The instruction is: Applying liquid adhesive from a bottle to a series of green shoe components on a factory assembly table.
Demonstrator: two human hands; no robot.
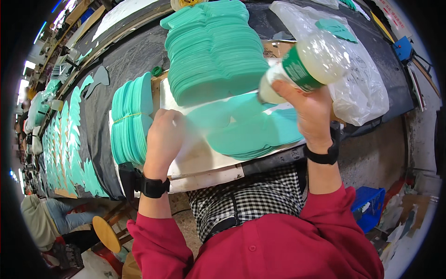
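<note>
My right hand (312, 114) is wrapped round a clear plastic bottle (325, 58) with a green label and pale contents. The bottle is tilted, its narrow end pointing down and left at a teal insole-shaped sheet (220, 112). Closed at the near left end of that sheet, my left hand (165, 137) seems to pinch its edge; motion blur softens the contact. Beneath and to the right lies a fanned stack of teal pieces (255, 135) on a white board (190, 156). A tall pile of similar pieces (213, 51) stands just beyond.
A banded bundle of teal pieces (130, 123) stands left of my left hand. Rows of teal pieces (69, 139) line the dark tabletop farther left. A clear plastic bag (364, 88) lies at right. Below the table are a blue crate (367, 209) and a wooden stool (107, 234).
</note>
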